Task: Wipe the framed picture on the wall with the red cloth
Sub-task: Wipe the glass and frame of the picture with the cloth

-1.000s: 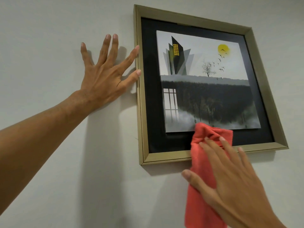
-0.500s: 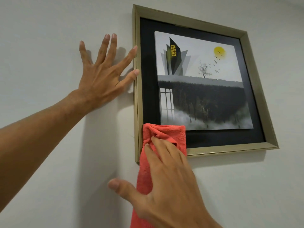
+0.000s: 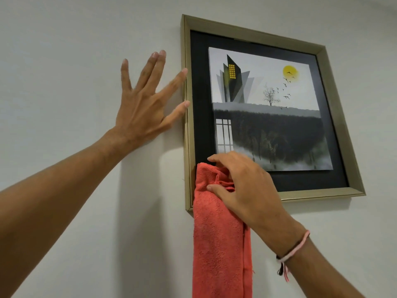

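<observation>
Hands of the person are both up at the wall (image 3: 64, 61). The left hand (image 3: 142, 104) lies flat on the wall with all fingers spread wide, and the tips of the thumb and the first finger touch the left side of the picture frame (image 3: 187, 117). The framed picture (image 3: 268, 108) hangs on the wall and looks a little tilted from this angle; it has a gold frame, a black border and a print with a dark building, a yellow sun and birds. The right hand (image 3: 245, 186) presses the red cloth (image 3: 219, 244) against the lower left corner of the frame, with thumb and fingers closed on the bunched top of the cloth. The rest of the cloth hangs straight down over the wall, below the frame. A pink and black string bracelet (image 3: 292, 252) is on the right wrist.
</observation>
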Motion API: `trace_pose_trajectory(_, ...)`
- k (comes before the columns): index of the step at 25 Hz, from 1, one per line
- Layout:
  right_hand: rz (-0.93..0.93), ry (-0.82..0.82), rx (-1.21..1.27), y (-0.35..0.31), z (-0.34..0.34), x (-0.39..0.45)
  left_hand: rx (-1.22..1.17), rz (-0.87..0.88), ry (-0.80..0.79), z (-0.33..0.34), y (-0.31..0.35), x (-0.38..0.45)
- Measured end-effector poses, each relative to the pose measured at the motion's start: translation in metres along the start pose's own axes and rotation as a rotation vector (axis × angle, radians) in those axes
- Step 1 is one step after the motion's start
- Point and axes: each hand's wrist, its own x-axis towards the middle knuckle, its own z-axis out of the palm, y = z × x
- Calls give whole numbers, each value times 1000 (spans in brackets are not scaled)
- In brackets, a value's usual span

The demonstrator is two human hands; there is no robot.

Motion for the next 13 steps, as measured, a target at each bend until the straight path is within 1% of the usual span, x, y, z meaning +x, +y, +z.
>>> trace_pose_trajectory(3, -27, 7, -129, -7, -3, 4, -46, 17, 17, -9, 7, -15)
trace_pose_trajectory(5, -19, 29, -197, -13, -6, 6, -144, -24, 45, -16, 16, -35)
trace_pose_trajectory(7, 17, 116, -283, -17, -8, 7, -271, -70, 80, -26, 26, -59)
trace_pose_trajectory(9, 109, 223, -269, -22, -13, 3, -418, -91, 68, -42, 37, -87)
trace_pose_trajectory(10, 165, 269, -199, -25, -16, 1, -526, -96, 27, -51, 41, -100)
trace_pose_trajectory(11, 215, 301, -98, -29, -20, -1, -665, -109, -52, -62, 46, -112)
trace_pose_trajectory(12, 253, 320, 11, -34, -24, -3, -814, -142, -173, -74, 50, -122)
trace_pose_trajectory(13, 277, 333, 124, -42, -28, -6, -951, -190, -329, -86, 52, -131)
